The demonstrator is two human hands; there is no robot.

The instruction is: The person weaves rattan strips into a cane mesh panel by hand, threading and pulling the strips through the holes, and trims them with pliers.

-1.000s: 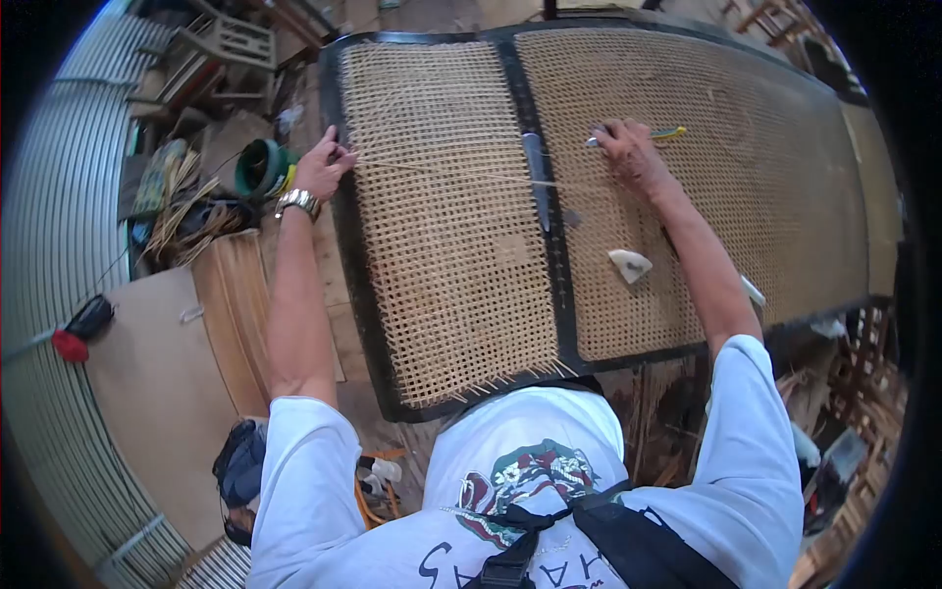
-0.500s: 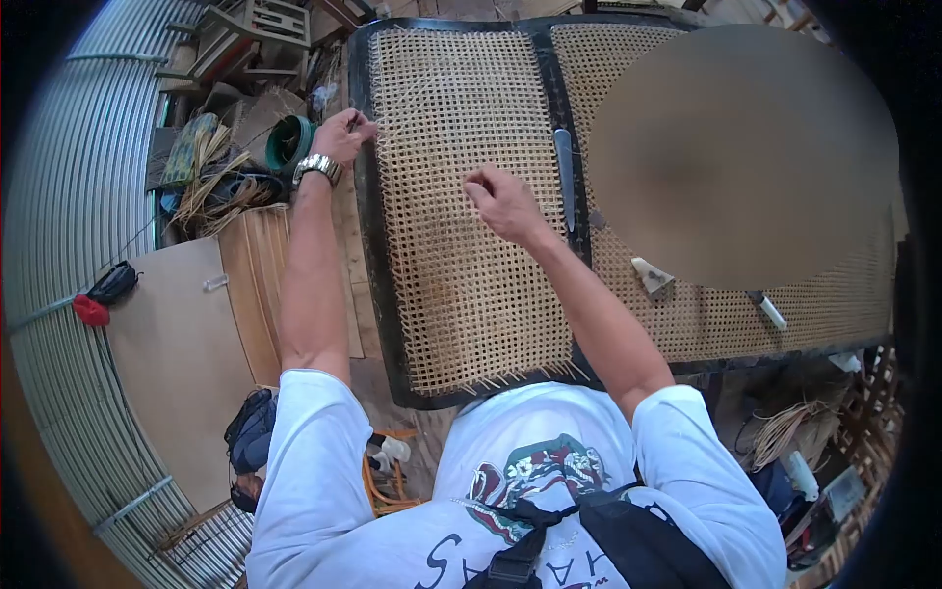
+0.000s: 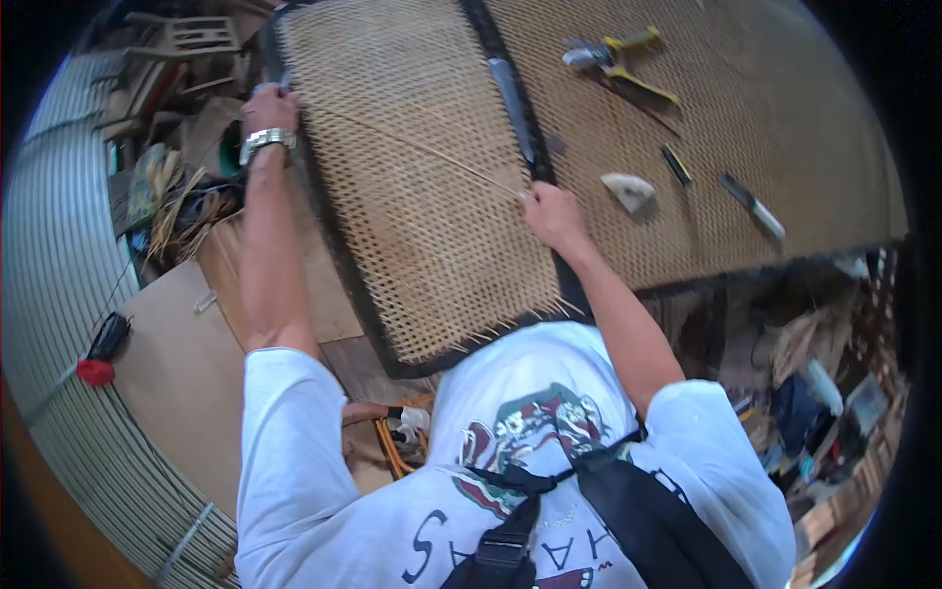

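Woven cane panel [image 3: 422,196] | cane strand [image 3: 422,149] pinched in right hand's fingertips [image 3: 528,196]

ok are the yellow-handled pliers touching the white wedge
Apart. The head view shows it: the pliers lie farther from the person than the wedge, with a plain stretch of woven cane between them.
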